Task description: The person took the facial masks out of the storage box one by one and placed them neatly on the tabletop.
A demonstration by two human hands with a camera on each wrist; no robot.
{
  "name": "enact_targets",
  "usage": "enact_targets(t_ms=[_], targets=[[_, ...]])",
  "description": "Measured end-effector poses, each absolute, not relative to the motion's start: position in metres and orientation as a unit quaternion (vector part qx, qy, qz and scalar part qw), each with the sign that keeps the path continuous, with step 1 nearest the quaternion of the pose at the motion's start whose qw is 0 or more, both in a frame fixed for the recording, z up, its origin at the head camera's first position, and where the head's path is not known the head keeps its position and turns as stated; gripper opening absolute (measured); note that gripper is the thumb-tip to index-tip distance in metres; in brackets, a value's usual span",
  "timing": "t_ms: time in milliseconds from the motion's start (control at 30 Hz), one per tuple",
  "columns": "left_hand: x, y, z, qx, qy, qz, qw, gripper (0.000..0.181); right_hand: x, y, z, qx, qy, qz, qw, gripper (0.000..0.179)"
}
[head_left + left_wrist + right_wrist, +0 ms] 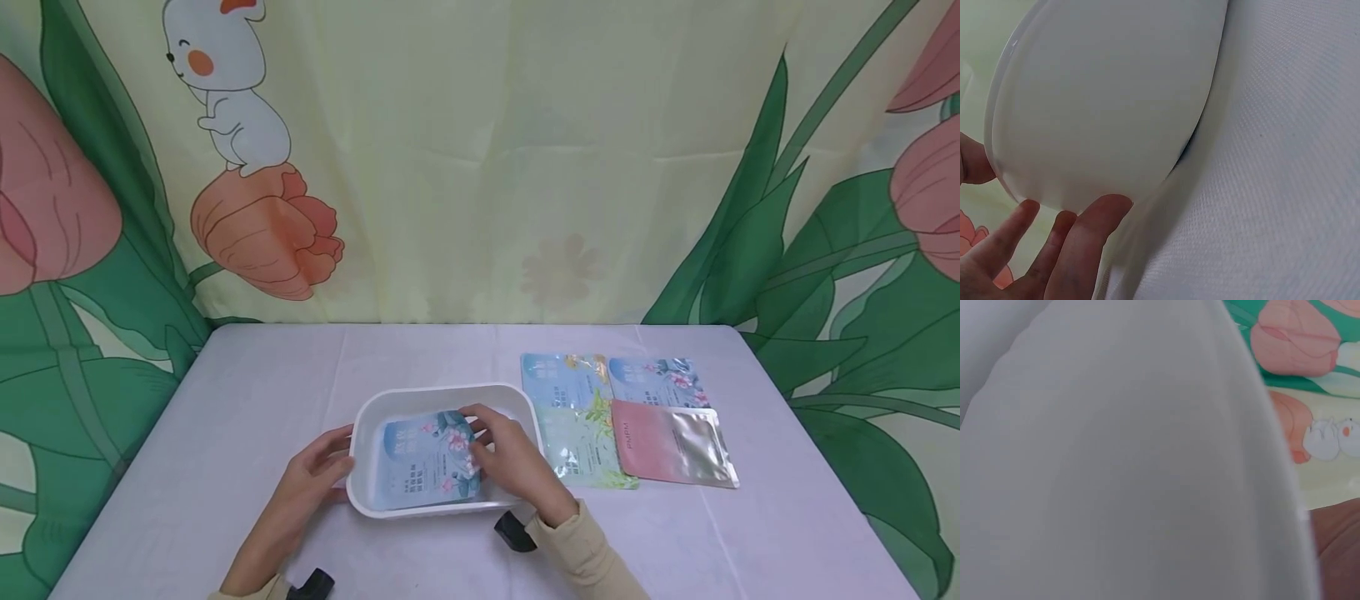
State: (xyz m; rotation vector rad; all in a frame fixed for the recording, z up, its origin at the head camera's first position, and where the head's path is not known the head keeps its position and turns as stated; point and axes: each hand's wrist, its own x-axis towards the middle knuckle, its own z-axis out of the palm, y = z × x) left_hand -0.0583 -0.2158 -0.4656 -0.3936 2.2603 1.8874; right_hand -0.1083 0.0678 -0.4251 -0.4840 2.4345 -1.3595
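A white plastic tray (405,406) stands near the middle of the table, with a blue floral sheet mask packet (420,467) inside it. At the tray's left end, my left hand (311,471) grips the rim. In the left wrist view, several fingertips (1113,203) press the outer wall and the thumb reaches over the rim. My right hand (510,454) reaches over the tray's right side and pinches the packet's right edge between thumb and fingers. The tray wall (1135,456) hides most of the right hand in the right wrist view.
Right of the tray lie several flat packets: a light blue one (558,379), a blue floral one (648,379), a green one (573,446) and a pink-silver one (667,442). A white cloth (255,417) covers the table; a printed curtain (465,167) hangs behind.
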Motion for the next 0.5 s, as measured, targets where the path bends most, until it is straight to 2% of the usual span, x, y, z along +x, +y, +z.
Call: enact_targets(t_ms=[300, 500], targets=[[-0.057, -0.217, -0.467, -0.123, 0.757, 0.637, 0.083, 0.056, -0.107, 0.08, -0.421, -0.197, 0.846, -0.485, 0.103, 0.044], [-0.057, -0.216, -0.466, -0.129, 0.761, 0.63, 0.085, 0.056, -0.106, 0.09, -0.416, -0.185, 0.833, -0.511, 0.105, 0.045]])
